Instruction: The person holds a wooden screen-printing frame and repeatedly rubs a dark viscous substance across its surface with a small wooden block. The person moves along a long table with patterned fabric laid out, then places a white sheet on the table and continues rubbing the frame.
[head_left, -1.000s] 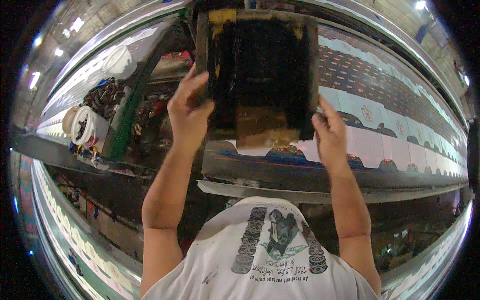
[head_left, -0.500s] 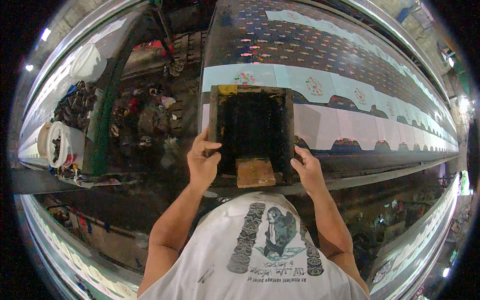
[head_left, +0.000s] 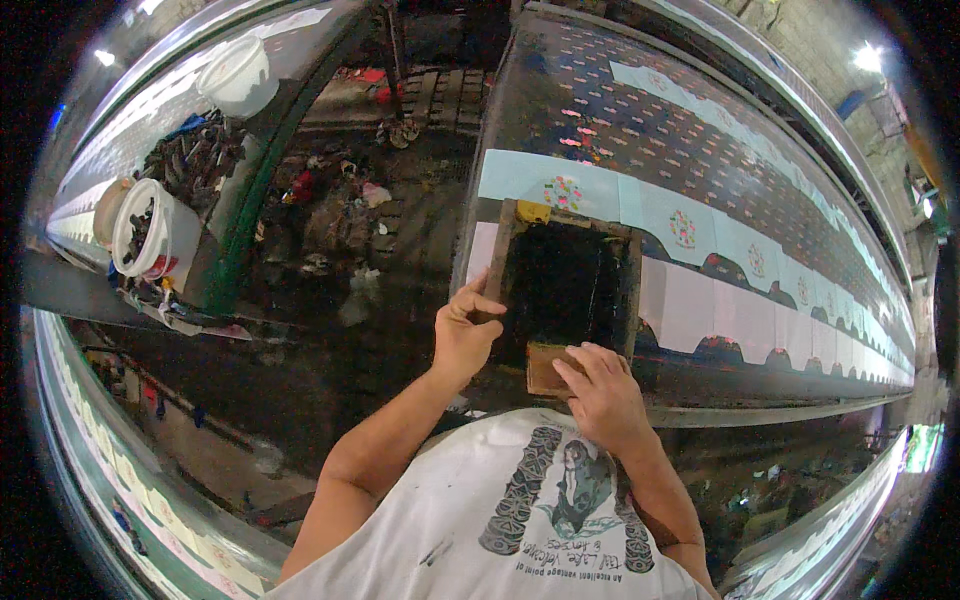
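A dark, ink-stained rectangular screen frame (head_left: 565,275) lies over pale pink pieces (head_left: 680,300) on the long table (head_left: 520,100). Above it runs a row of pale blue pieces (head_left: 640,210) printed with colorful round motifs. My left hand (head_left: 465,330) grips the frame's left side, fingertips on the edge. My right hand (head_left: 600,390) has closed over a wooden block (head_left: 548,368), apparently a squeegee handle, at the frame's near end. What lies beneath the frame is hidden.
On the left, another table (head_left: 185,262) with a green edge holds white buckets (head_left: 240,75) and a dark pile of scraps (head_left: 190,155). Between the tables lies a dirty, littered floor (head_left: 355,230). Long rails and tables curve along both sides and behind me.
The frame, earlier held higher, has come down onto the table and now appears farther right. My right hand has moved from the frame's right side to the wooden block.
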